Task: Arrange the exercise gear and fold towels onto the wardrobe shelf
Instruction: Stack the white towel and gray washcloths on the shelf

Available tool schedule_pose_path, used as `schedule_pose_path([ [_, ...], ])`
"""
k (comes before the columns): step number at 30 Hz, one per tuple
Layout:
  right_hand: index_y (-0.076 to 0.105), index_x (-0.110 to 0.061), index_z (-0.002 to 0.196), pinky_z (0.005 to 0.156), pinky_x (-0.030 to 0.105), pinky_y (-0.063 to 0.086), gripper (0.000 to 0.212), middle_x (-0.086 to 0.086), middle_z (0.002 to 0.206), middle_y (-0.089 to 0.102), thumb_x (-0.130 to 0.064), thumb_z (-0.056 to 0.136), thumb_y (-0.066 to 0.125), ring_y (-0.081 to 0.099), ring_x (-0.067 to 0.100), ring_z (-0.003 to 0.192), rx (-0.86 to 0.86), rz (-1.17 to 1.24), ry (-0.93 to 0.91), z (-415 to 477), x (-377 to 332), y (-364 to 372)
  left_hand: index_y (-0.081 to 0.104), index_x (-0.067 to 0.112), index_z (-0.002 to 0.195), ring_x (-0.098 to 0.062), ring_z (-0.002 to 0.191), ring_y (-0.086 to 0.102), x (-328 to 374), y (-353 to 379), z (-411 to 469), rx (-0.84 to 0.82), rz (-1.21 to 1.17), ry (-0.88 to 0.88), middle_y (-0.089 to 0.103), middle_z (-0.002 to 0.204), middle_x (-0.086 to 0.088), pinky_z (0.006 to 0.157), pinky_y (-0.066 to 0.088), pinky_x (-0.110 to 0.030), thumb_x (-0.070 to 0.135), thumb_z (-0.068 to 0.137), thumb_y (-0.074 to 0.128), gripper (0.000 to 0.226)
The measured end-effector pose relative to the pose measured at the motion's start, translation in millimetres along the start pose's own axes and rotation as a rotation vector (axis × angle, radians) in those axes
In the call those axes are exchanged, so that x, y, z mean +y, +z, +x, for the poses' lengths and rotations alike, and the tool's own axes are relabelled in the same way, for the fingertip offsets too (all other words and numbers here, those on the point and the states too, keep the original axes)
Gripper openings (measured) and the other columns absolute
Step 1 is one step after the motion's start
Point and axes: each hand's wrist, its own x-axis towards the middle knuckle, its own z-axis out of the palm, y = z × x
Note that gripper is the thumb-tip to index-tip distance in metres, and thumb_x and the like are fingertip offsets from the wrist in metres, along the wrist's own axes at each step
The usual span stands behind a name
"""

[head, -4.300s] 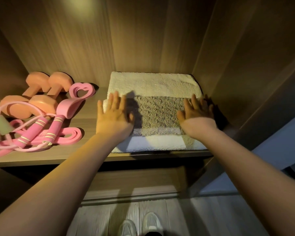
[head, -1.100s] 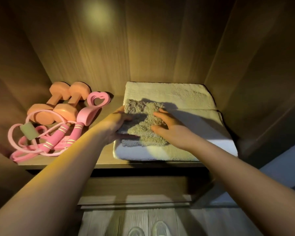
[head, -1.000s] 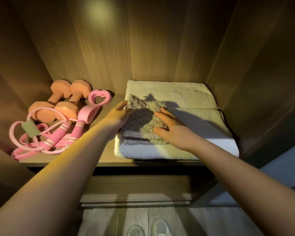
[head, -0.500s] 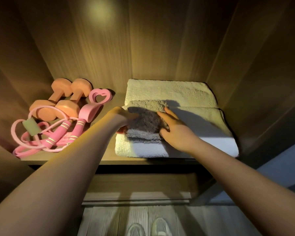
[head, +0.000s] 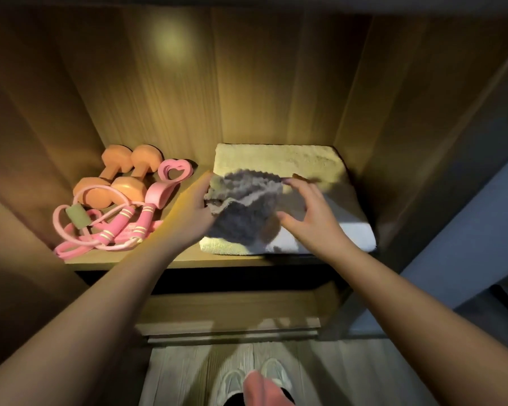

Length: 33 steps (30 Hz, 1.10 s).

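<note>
The fingers of the left hand (head: 192,210) are tucked under the left edge of a small grey fluffy towel (head: 247,212) and grip it. Most of them are hidden by the pile. The right hand (head: 313,219) hangs over the towel's right side with fingers (head: 304,189) spread and bent, the thumb touching the cloth. Motion blur hides whether it holds anything.

The grey towel lies bunched on the front left part of a folded cream terry towel (head: 276,159). That towel fills the right half of the wooden wardrobe shelf (head: 185,260).

A strip of bare shelf separates this stack from the gear on the left:
- two orange dumbbells (head: 115,177)
- a pink heart-ended grip (head: 175,174)
- pink skipping-rope handles with pale stripes (head: 123,219)
- a pink looped tube (head: 60,227) with a grey-green pad

Print on a pink band (head: 129,231) beneath the handles is too small to read. White shoes (head: 232,382) and a pink cloth (head: 264,391) are cut off at the bottom edge.
</note>
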Motion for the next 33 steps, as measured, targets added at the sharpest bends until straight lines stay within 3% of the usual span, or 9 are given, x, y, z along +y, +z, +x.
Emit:
schedule_pose_path([
  [4, 0.051, -0.036, 0.117, 0.113, 0.034, 0.03, 0.042, -0.004, 0.147, 0.036, -0.018, 0.085, 0.072, 0.027, 0.005, 0.141, -0.044, 0.062, -0.116, -52, -30, -5, 0.055, 0.028, 0.094, -0.001, 0.088, 0.057, 27, -15, -60, -0.032, 0.054, -0.001, 0.061, 0.094, 0.012, 0.071, 0.045, -0.024, 0.047, 0.078, 0.062, 0.026],
  [7, 0.052, -0.037, 0.104, 0.112, 0.041, 0.035, 0.035, -0.008, 0.146, 0.038, -0.015, 0.085, 0.071, 0.031, 0.007, 0.139, -0.054, 0.064, -0.154, -93, -46, -1, 0.052, 0.022, 0.093, -0.012, 0.085, 0.059, 38, -23, -99, -0.025, 0.063, -0.017, 0.063, 0.089, 0.004, 0.07, 0.047, -0.036, 0.042, 0.074, 0.065, 0.03],
  [9, 0.052, -0.036, 0.102, 0.109, 0.043, 0.038, 0.036, -0.007, 0.145, 0.04, -0.012, 0.084, 0.07, 0.034, 0.009, 0.138, -0.039, 0.047, -0.204, -115, -53, 1, 0.05, 0.025, 0.092, -0.009, 0.08, 0.058, 43, -26, -120, -0.011, 0.098, -0.006, 0.063, 0.087, 0.005, 0.068, 0.047, -0.036, 0.041, 0.075, 0.068, 0.029],
  [13, 0.053, -0.038, 0.103, 0.108, 0.026, 0.035, 0.039, -0.009, 0.143, 0.04, -0.009, 0.083, 0.069, 0.036, 0.007, 0.137, -0.035, 0.052, -0.281, -149, -70, 2, 0.049, 0.033, 0.093, -0.001, 0.082, 0.057, 50, -33, -152, 0.022, 0.129, 0.031, 0.063, 0.091, 0.01, 0.067, 0.049, -0.035, 0.021, 0.084, 0.071, 0.027],
  [19, 0.053, -0.042, 0.105, 0.095, 0.005, 0.033, 0.044, -0.011, 0.142, 0.041, -0.007, 0.082, 0.067, 0.039, 0.002, 0.131, -0.073, 0.033, -0.305, -177, -93, -5, 0.049, 0.036, 0.092, -0.003, 0.08, 0.057, 69, -39, -182, 0.016, 0.125, 0.118, 0.062, 0.088, 0.014, 0.064, 0.048, -0.037, 0.018, 0.083, 0.069, 0.029],
  [22, 0.055, -0.036, 0.101, 0.095, 0.02, 0.043, 0.037, -0.009, 0.136, 0.044, -0.007, 0.081, 0.068, 0.048, 0.005, 0.119, -0.1, 0.001, -0.312, -182, -98, -10, 0.051, 0.03, 0.096, -0.002, 0.082, 0.055, 76, -41, -189, 0.042, 0.156, 0.142, 0.061, 0.09, 0.013, 0.067, 0.051, -0.045, 0.02, 0.085, 0.066, 0.021],
  [24, 0.061, -0.026, 0.109, 0.098, 0.03, 0.046, 0.032, -0.006, 0.131, 0.047, -0.011, 0.082, 0.07, 0.051, 0.009, 0.116, -0.162, -0.042, -0.297, -183, -103, -10, 0.05, 0.026, 0.098, -0.004, 0.081, 0.055, 80, -42, -194, 0.044, 0.184, 0.172, 0.061, 0.09, 0.01, 0.067, 0.05, -0.048, 0.022, 0.084, 0.06, 0.017],
  [27, 0.065, -0.025, 0.117, 0.098, 0.03, 0.046, 0.035, -0.007, 0.125, 0.052, -0.021, 0.082, 0.071, 0.051, 0.007, 0.115, -0.275, -0.085, -0.313, -182, -107, -8, 0.045, 0.028, 0.093, -0.013, 0.076, 0.054, 86, -42, -200, 0.015, 0.285, 0.236, 0.058, 0.085, 0.006, 0.062, 0.048, -0.049, 0.025, 0.085, 0.056, 0.014],
  [33, 0.068, -0.024, 0.087, 0.081, 0.046, 0.051, 0.013, -0.008, 0.098, 0.058, -0.036, 0.082, 0.067, 0.057, 0.013, 0.09, -0.335, -0.252, -0.209, -174, -113, -15, 0.041, 0.026, 0.092, -0.018, 0.07, 0.05, 84, -38, -203, 0.058, 0.551, 0.231, 0.052, 0.084, 0.004, 0.057, 0.046, -0.045, 0.017, 0.088, 0.06, 0.021],
])
